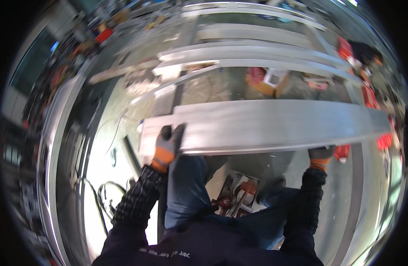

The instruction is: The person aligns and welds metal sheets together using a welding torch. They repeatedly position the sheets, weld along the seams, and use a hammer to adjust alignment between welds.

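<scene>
A long, wide silvery metal panel [266,126] lies crosswise in front of my body, above my knees. My left hand [168,142], in a grey and black glove with an orange cuff, grips it near its left end. Black fingertips rest on the panel's upper face there. At the near edge, toward the right, my right hand [320,155] holds the panel from below; most of its fingers are hidden under the metal. Beneath the left end, a second pale metal piece [147,133] sticks out.
Several long metal profiles [257,48] lie crosswise on a frame farther off. A cardboard box [268,82] stands below them. An open tool case [239,193] sits on the floor between my legs. Black cables [100,199] curl at left. Red items [368,95] hang along the right.
</scene>
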Motion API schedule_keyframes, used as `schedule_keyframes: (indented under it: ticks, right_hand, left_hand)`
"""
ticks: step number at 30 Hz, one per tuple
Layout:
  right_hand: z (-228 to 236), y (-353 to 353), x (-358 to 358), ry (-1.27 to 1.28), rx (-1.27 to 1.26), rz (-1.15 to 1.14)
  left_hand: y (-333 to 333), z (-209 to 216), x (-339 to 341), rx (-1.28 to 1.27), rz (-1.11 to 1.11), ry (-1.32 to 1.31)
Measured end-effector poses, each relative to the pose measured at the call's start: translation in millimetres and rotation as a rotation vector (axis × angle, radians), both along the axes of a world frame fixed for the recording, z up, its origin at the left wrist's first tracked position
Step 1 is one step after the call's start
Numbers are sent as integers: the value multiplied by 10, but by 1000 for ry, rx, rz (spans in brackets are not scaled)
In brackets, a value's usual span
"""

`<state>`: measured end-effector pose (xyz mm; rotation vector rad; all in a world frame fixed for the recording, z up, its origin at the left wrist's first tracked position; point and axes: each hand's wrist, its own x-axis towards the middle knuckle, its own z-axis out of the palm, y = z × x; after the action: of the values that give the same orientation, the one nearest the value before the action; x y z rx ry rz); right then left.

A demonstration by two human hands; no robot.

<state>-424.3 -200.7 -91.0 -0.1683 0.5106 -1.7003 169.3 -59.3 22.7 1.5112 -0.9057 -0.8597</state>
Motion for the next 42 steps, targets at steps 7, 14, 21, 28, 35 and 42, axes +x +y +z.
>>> schedule_keyframes:
  ticks: [7, 14, 21, 28, 35, 42]
  right_hand:
    - [84, -77, -363, 158, 65, 12]
    - [310, 268, -125, 533, 425, -136]
    - [511, 2545, -2579, 2230, 1184, -917]
    - [642, 3875, -3841, 2034, 1772, -138]
    - [617, 3849, -3707, 2130, 1727, -296]
    - [631, 3826, -3575, 2188, 1599, -338]
  left_hand:
    - [-183, 247, -117, -61, -29, -927]
    - [-44, -247, 48, 149, -60, -540]
    - [19, -445, 341, -195, -510, -1229]
    - [54, -500, 206, -340, -417, -1353]
    - [46, -452, 341, -119, -410, -1268]
    - [35, -467, 370, -140, -375, -1346]
